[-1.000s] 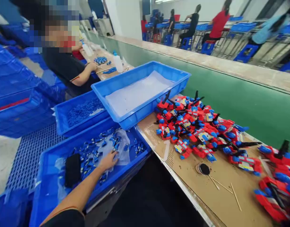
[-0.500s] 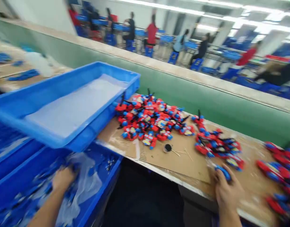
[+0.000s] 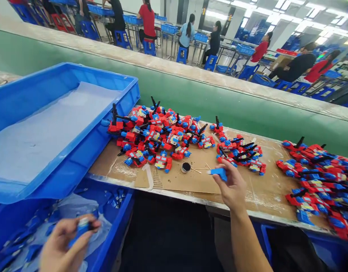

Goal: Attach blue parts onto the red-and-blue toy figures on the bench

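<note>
My left hand [image 3: 63, 243] is raised over the lower blue bin [image 3: 117, 234] and pinches a small blue plastic part [image 3: 82, 223] between thumb and fingers. My right hand [image 3: 232, 187] rests on the cardboard sheet [image 3: 191, 181] and grips a blue toy piece [image 3: 219, 172] at its fingertips. A small round black pot [image 3: 186, 167] with thin wooden sticks [image 3: 200, 169] lies just left of my right hand. Behind it sprawls a heap of red and blue toy robots [image 3: 159, 136], with a smaller cluster [image 3: 242, 153] near my right hand.
A big blue tray [image 3: 77, 151] lined with white sheet sits upper left, overlapping the bin of blue parts and clear plastic bag [image 3: 77, 211]. More toy robots [image 3: 318, 173] fill the right. A green conveyor [image 3: 219, 105] runs behind. Several people sit at far benches.
The view swung right. My left hand lifted out of the bin holding a small blue part. My right hand moved left across the cardboard with a blue piece.
</note>
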A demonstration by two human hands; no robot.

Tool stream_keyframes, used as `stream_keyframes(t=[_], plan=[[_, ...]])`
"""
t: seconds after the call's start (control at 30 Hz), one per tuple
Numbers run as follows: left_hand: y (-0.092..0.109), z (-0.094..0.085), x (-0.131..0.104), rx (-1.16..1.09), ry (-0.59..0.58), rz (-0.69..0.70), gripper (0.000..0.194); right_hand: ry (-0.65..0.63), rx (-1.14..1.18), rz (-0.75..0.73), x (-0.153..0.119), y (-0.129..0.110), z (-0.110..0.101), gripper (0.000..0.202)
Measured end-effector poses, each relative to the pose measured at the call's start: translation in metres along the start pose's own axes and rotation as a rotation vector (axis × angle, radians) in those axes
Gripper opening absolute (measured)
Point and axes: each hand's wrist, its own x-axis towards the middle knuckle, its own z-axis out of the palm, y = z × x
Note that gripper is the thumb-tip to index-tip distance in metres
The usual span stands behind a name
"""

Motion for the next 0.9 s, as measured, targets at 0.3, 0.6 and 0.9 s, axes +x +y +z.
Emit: stream_keyframes(t=[0.3,0.6,0.9], plan=[[0.051,0.145,-0.007,-0.679,-0.644,-0.068,0.026,-0.467,-0.295,-0.308,0.047,-0.019,0.040,0.027],[0.042,0.159,0.020,-0.781,-0.644,-0.082,0.032,-0.449,-0.317,-0.216,0.047,-0.003,0.044,0.039],[0.035,0.161,0.026,-0.744,-0.594,-0.055,0.040,-0.457,-0.330,-0.139,0.048,0.001,0.046,0.029]])
